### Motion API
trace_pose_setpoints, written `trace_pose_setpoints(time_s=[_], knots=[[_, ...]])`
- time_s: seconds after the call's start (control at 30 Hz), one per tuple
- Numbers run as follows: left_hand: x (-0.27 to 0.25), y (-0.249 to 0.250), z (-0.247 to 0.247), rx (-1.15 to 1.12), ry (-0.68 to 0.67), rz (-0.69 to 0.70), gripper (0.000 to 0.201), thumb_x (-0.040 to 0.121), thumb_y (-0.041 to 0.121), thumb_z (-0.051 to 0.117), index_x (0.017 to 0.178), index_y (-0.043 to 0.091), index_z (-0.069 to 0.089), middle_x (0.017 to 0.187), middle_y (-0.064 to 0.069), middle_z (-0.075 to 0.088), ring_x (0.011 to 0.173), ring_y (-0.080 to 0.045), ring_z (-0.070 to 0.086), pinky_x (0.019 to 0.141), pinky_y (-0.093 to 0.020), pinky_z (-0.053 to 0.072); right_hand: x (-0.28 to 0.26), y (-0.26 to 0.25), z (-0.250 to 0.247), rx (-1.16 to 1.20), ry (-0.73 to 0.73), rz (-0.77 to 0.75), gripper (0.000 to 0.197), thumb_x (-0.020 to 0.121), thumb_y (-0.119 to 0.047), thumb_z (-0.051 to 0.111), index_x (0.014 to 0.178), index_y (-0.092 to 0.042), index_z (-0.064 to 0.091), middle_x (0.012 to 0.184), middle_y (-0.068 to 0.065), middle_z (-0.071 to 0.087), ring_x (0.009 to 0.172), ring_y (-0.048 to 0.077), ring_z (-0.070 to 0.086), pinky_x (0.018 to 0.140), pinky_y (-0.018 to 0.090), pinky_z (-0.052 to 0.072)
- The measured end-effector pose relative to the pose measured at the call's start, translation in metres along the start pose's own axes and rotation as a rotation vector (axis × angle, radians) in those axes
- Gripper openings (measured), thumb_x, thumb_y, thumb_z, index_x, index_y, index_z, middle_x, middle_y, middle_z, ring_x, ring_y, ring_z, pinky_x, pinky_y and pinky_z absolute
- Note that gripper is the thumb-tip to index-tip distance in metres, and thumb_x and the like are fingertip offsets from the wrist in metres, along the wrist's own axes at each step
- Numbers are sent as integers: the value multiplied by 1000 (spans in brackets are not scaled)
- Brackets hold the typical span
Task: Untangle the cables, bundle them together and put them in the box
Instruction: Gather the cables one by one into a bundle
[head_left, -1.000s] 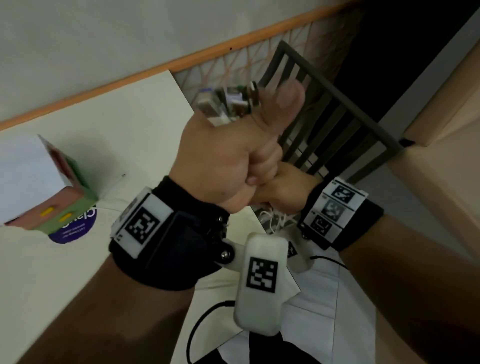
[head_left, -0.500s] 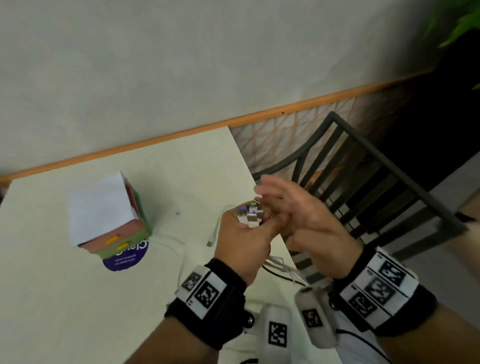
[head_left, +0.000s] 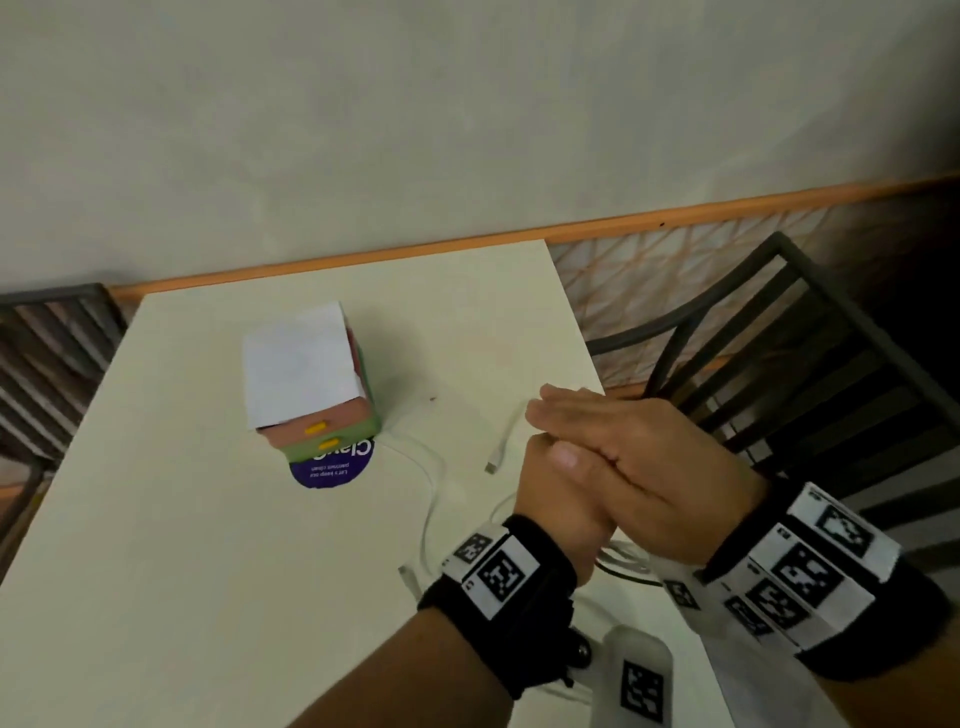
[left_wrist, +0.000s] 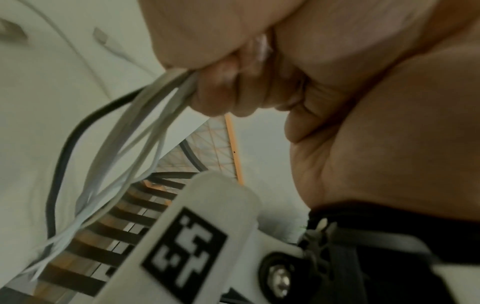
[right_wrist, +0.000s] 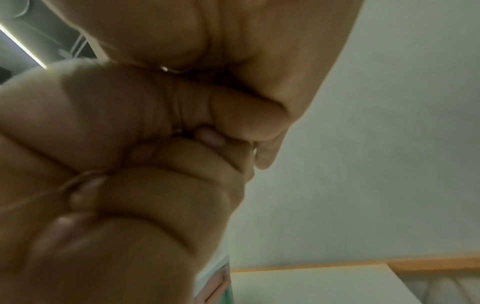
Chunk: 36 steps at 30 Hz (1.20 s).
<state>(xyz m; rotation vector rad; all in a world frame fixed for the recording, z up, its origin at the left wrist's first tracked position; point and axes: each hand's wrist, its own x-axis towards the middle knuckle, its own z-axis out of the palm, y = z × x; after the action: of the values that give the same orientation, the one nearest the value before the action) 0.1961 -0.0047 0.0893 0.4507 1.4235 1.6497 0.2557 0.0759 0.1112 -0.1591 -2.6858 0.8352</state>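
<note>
My left hand is a fist over the table's right edge and grips a bunch of white cables with one black one. They hang in loops below the fist toward the floor. The curled left fingers close round the strands. My right hand lies flat across the top of the fist with straight fingers, hiding the cable ends. More white cable trails over the table, one plug lying loose. The box, pink and green with a white flap, stands further left.
A purple round sticker lies under the box's near corner. A dark slatted chair stands right of the table, another chair at the far left. A wall with an orange rail runs behind.
The plug ends that stuck out of my left fist are now covered by my right hand, which has come down flat over them. Both hands have sunk lower and away from my head.
</note>
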Motion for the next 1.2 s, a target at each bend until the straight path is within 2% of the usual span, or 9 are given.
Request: trace_pose_setpoints(time_s=[0.13, 0.2, 0.27, 0.33, 0.5, 0.67, 0.9, 1.03, 1.2], knots=[[9, 12, -10, -116, 95, -42, 9, 70, 7, 63, 77, 7, 59, 63, -7, 55, 59, -23, 55, 47, -26, 43, -7, 15, 11, 891, -6, 239, 72, 83, -35, 61, 149, -19, 34, 145, -1, 51, 133, 12, 49, 103, 27, 45], [13, 26, -17, -136, 103, -2, 22, 73, 2, 70, 59, 9, 55, 46, -5, 47, 42, -20, 46, 44, -23, 38, -13, 25, 25, 1278, -100, 352, 57, 79, -33, 73, 128, -9, 55, 110, 15, 69, 97, 25, 68, 75, 32, 57], [18, 34, -25, -136, 114, 93, 41, 80, 8, 72, 50, 19, 47, 38, 1, 39, 36, -17, 36, 45, -22, 35, -14, 24, 35, 1060, -181, 436, 47, 79, -57, 69, 83, -11, 66, 62, 8, 59, 52, 15, 53, 48, 27, 41], [20, 37, -30, -163, 127, 209, 36, 80, 18, 74, 52, 24, 52, 42, 3, 45, 43, -20, 42, 48, -24, 38, -9, 21, 37, 641, -190, 397, 50, 87, -63, 47, 60, -21, 53, 49, -8, 44, 44, 4, 37, 48, 22, 30], [19, 34, -43, -526, 108, 33, 38, 72, 30, 78, 54, 15, 48, 40, 1, 38, 46, -14, 47, 68, -32, 50, 11, 4, 34, 165, -41, 121, 45, 99, -43, 31, 78, -14, 58, 61, -9, 56, 55, 7, 53, 54, 17, 38], [20, 44, -68, -536, 197, -14, 48, 79, 23, 69, 56, 20, 27, 39, 4, 19, 36, -12, 20, 49, -26, 43, 28, -4, 46, 163, -232, 192, 45, 101, -40, 39, 59, -25, 45, 52, -9, 44, 48, 9, 42, 51, 18, 34], [29, 39, -121, -519, 410, -34, 56, 91, 10, 61, 44, 24, 34, 42, 6, 13, 35, -11, 9, 42, -23, 10, 38, 58, 102, 378, -139, 811, 31, 97, -38, 47, 96, -13, 67, 72, 4, 66, 58, 15, 59, 63, 32, 50], [31, 22, -126, -494, 453, -111, 48, 90, 10, 65, 54, 23, 36, 44, 4, 15, 36, -13, 10, 41, -22, 12, 58, 84, 141, -66, -253, 741, 48, 93, -15, 51, 138, -32, 46, 119, 3, 57, 110, 20, 57, 94, 28, 45], [35, 11, -133, -430, 435, -140, 51, 90, 13, 69, 61, 22, 28, 44, 3, 16, 36, -14, 11, 41, -19, 17, 77, 94, 164, -401, -490, 596, 37, 93, -10, 48, 129, -19, 55, 125, 9, 44, 113, 28, 55, 96, 35, 49]])
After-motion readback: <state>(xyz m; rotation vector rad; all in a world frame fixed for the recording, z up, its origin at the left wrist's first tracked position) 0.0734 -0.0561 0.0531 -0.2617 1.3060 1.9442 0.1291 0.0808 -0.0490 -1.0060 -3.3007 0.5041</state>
